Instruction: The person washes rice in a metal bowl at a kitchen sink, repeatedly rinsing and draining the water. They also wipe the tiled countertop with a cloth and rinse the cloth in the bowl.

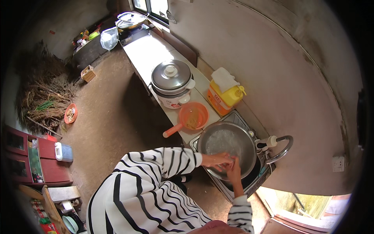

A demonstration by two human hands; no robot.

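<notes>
A wide stainless steel basin [210,140] of cloudy water sits over the metal sink [251,182]. My left hand [217,160] reaches in from the left over the near part of the basin. From below comes my right hand [233,171], and the fingers of both hands meet above the water. Whether anything small is between them is hidden by the fingers. A chrome gooseneck faucet [287,149] curves beside the basin on the right. Just left of the basin, an orange plastic dipper [182,118] rests on the tiled counter, with something brownish inside it.
A lidded pot [171,77] stands farther along the counter [140,52]. Against the wall is a yellow detergent jug [225,93] with a white cloth [224,79] on top. Brushwood [49,93] and an orange basket [70,113] lie on the floor at left, near a red cabinet [49,161].
</notes>
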